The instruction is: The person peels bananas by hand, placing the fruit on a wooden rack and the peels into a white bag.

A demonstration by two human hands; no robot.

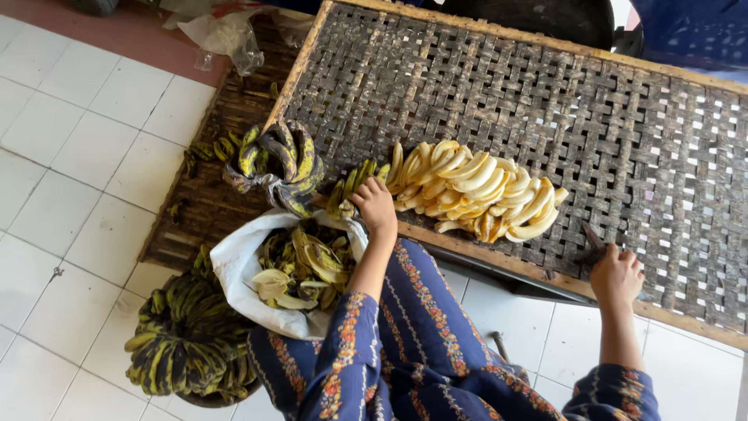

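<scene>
Head view: left hand reaches to the woven tray, fingers grasping an unpeeled banana beside the peeled bananas. Right hand rests at the tray's near edge, fingers clenched on a knife. Peels fill the white sack.

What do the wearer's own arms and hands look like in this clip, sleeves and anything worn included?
Both arms wear sleeves of dark navy cloth with lengthwise bands of small orange and red flowers; the cuffs end short of the wrists. The same cloth covers the lap. The left hand and right hand are bare: no gloves, and no rings, watch or bracelets that I can make out.
</scene>
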